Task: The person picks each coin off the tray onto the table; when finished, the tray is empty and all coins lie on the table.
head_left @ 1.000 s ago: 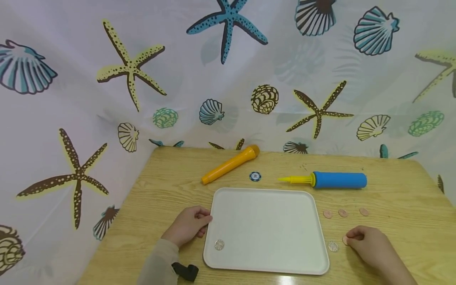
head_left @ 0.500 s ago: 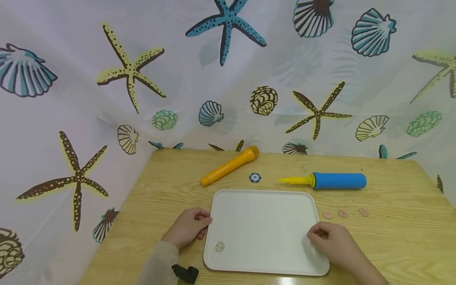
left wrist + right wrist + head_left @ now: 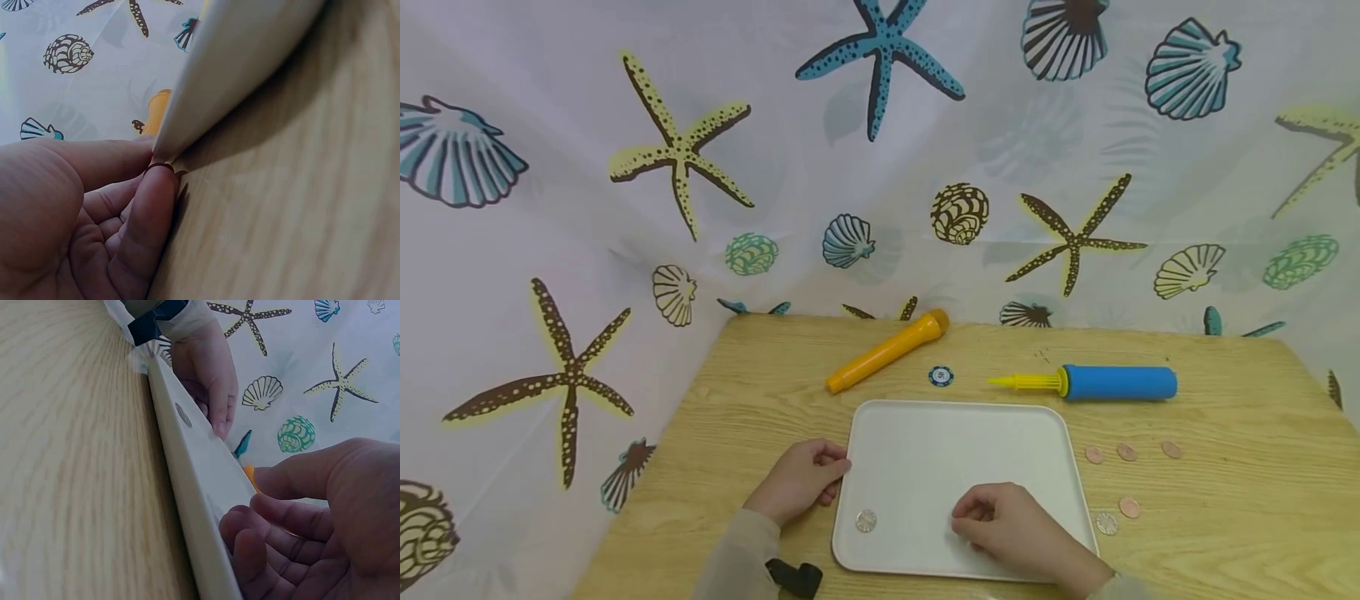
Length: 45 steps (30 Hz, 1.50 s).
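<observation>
My left hand (image 3: pixel 801 482) pinches the left rim of a white tray (image 3: pixel 962 450); in the left wrist view the thumb and a finger meet at the tray's edge. A silver coin (image 3: pixel 866 521) lies on the tray near its lower left corner. Over the tray's lower right half is my right hand (image 3: pixel 1011 529), fingers loosely bent. The right wrist view shows the thumb and index fingertips close together with nothing visible between them. Right of the tray, a second silver coin (image 3: pixel 1107 523) rests beside a copper-coloured coin (image 3: pixel 1129 507).
Three more copper-coloured coins, one of them this coin (image 3: pixel 1126 452), lie in a row farther back. Behind the tray are an orange toy microphone (image 3: pixel 887 352), a blue poker chip (image 3: pixel 941 376) and a blue and yellow balloon pump (image 3: pixel 1120 382). A patterned curtain (image 3: pixel 895 167) surrounds the wooden table.
My right hand has let go of the copper-coloured coin by the second silver coin and moved left over the tray. My left hand stays at the rim.
</observation>
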Each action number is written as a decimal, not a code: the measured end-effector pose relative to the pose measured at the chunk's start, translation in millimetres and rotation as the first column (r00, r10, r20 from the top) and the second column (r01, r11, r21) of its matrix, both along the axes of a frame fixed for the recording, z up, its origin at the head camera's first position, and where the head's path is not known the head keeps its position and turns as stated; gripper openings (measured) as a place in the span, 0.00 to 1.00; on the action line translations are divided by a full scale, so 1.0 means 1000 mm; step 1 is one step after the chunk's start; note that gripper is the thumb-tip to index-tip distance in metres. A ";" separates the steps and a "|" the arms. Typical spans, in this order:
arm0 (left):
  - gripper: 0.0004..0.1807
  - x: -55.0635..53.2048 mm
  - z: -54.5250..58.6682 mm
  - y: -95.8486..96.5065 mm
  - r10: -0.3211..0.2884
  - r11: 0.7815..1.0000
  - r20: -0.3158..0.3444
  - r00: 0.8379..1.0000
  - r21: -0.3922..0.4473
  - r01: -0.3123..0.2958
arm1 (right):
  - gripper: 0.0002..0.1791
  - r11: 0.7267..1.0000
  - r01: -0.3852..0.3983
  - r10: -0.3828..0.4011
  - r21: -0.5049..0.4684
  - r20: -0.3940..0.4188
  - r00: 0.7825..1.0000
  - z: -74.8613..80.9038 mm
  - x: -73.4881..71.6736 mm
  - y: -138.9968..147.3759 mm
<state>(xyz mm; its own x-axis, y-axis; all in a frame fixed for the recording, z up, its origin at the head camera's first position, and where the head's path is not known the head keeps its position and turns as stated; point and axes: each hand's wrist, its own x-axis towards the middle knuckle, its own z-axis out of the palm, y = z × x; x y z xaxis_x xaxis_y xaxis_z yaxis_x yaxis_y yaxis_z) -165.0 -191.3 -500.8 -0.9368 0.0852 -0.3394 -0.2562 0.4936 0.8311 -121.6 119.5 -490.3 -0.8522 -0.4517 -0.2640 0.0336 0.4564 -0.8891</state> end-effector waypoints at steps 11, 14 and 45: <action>0.12 -0.002 -0.005 0.000 -0.012 1.000 0.003 1.000 -0.006 0.012 | 0.04 0.999 -0.039 0.038 -0.013 -0.108 0.993 -0.009 -0.003 -0.038; 0.12 -0.002 -0.004 -0.001 -0.016 1.000 0.001 1.000 -0.014 0.016 | 0.04 0.997 -0.063 0.068 0.035 -0.143 0.987 -0.009 -0.004 -0.046; 0.12 -0.003 -0.005 -0.001 -0.001 1.000 0.013 1.000 -0.014 0.001 | 0.17 0.921 -0.086 0.236 0.379 -0.370 0.899 -0.007 0.005 -0.084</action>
<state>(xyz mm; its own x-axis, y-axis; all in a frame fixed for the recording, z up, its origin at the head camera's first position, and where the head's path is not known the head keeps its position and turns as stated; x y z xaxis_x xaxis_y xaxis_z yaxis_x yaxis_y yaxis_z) -167.8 -192.4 -506.0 -0.9322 0.0816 -0.3526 -0.2663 0.5053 0.8208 -117.0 36.0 -497.0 -0.8406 -0.5357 -0.0801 -0.3913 0.7030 -0.5939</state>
